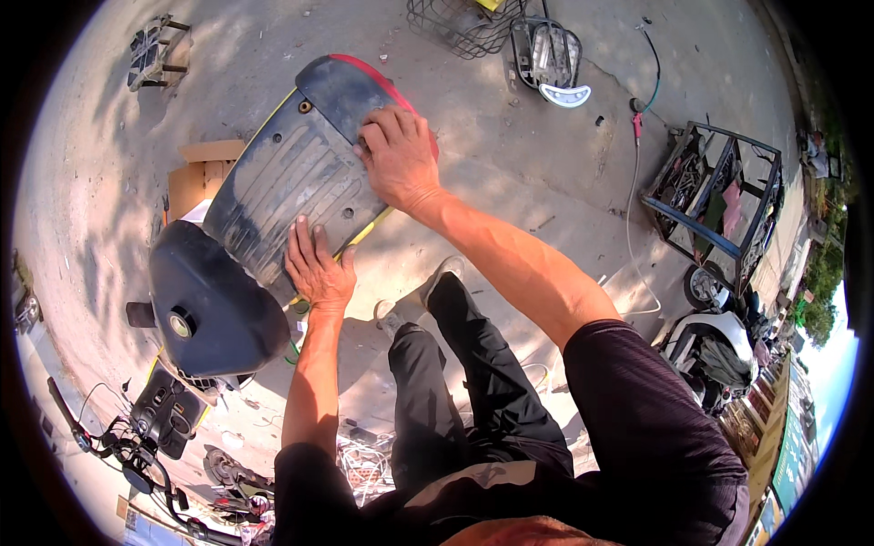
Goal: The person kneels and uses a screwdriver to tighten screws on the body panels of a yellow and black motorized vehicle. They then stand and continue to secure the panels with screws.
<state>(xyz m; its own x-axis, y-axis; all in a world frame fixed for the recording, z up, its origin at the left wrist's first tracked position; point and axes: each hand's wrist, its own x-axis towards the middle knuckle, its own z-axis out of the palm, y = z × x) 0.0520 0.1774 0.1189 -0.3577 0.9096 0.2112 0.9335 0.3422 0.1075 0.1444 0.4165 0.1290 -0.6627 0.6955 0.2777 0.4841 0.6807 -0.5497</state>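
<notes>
A long black board [287,173] with a ribbed, scuffed top, yellow side strips and a red-edged dark end cover [332,82] lies tilted before me. My left hand [319,268] rests on its lower part, fingers spread. My right hand [401,159] has its fingers curled onto the seam and edge of the end cover. A bulky black plastic piece [218,300] with a round fitting sits against the board's near left end.
Around me are a cardboard box [200,164], a small stool [155,55], a wire basket [446,23], a rack [546,59], a metal cart [710,237], a hose [633,191], a scooter [710,355], handlebars [137,469] and tangled cables [360,464] on the ground.
</notes>
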